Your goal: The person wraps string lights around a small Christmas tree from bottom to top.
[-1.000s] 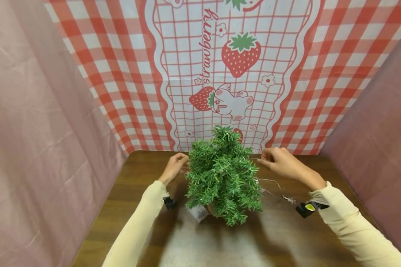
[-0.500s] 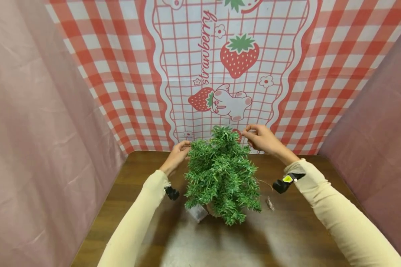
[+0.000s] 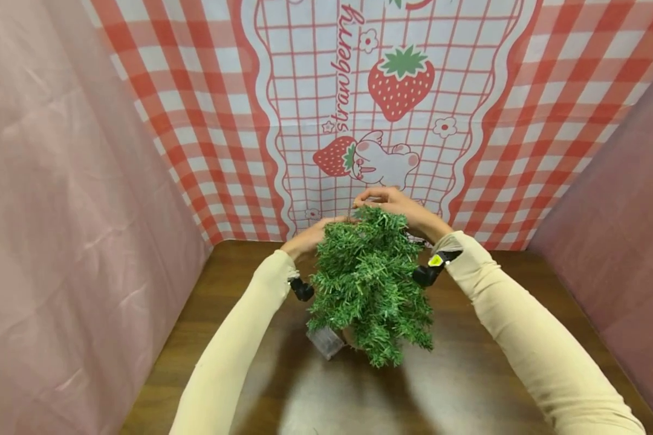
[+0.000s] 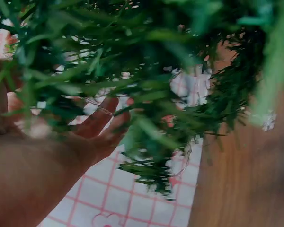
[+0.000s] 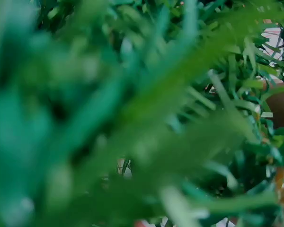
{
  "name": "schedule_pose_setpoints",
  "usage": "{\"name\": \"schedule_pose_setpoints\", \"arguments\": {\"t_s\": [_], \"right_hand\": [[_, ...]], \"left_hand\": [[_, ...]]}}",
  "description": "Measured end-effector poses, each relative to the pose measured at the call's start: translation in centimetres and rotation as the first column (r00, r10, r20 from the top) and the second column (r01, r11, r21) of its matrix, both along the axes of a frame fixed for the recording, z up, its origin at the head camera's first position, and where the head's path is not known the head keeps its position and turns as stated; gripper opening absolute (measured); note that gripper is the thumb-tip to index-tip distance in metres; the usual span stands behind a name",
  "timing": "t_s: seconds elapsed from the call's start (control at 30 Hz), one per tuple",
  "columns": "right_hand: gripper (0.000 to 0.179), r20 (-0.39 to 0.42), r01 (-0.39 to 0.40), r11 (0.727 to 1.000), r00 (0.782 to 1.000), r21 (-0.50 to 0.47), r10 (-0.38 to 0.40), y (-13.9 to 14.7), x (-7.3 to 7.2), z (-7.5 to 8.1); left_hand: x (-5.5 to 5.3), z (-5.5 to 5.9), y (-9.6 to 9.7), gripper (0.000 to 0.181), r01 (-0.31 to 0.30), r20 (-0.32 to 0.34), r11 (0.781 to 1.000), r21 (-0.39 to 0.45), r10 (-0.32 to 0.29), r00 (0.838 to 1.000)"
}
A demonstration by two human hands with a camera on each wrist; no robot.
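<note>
A small artificial Christmas tree point(image 3: 370, 284) with dense green branches stands on the table. Behind its left upper side reaches my left hand point(image 3: 310, 237), fingers extended and partly covered by branches. In the left wrist view, a thin wire of string lights point(image 4: 98, 105) runs across by those fingers point(image 4: 106, 118). My right hand point(image 3: 405, 210) is bent over the back of the treetop, thumb and forefinger together on the wire; the fingertips are partly hidden. Blurred needles point(image 5: 132, 118) fill most of the right wrist view.
A clear plastic packet point(image 3: 326, 342) lies at the tree's lower left on the wooden table point(image 3: 348, 405). Red checked strawberry cloth point(image 3: 212, 121) hangs close behind; pink curtains point(image 3: 71, 211) flank both sides. A small silvery cluster point(image 4: 269, 120) shows beyond the branches.
My right hand has risen and swept leftward from the tree's right side to behind its top, drawing the wire along. The left hand has moved up and right, closer to the right hand.
</note>
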State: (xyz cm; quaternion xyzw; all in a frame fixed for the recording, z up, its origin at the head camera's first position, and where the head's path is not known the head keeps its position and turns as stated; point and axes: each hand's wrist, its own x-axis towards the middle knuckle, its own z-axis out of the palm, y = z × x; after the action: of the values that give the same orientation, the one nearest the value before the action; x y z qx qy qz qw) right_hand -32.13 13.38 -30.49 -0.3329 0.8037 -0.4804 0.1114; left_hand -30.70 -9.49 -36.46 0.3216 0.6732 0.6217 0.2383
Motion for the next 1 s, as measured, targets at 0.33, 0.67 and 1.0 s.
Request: {"name": "schedule_pose_setpoints", "arguments": {"t_s": [0.33, 0.67, 1.0], "right_hand": [[0.019, -0.055, 0.168, 0.970, 0.986, 0.178, -0.160, 2.2, 1.6, 0.0], [0.041, -0.117, 0.237, 0.936, 0.970, 0.259, -0.213, 5.5, 3.0, -1.1], [0.050, 0.114, 0.120, 0.953, 0.981, 0.276, -0.157, 10.0, 4.1, -3.4]], "left_hand": [[-0.5, -2.8, -1.1, 0.036, -0.240, -0.346, 0.971, 0.005, 0.227, 0.910], [-0.5, -5.8, -4.4, 0.019, -0.632, -0.520, 0.762, -0.140, 0.486, 0.702], [2.7, -6.8, -5.5, 0.019, -0.594, -0.412, 0.805, -0.016, 0.536, 0.737]]}}
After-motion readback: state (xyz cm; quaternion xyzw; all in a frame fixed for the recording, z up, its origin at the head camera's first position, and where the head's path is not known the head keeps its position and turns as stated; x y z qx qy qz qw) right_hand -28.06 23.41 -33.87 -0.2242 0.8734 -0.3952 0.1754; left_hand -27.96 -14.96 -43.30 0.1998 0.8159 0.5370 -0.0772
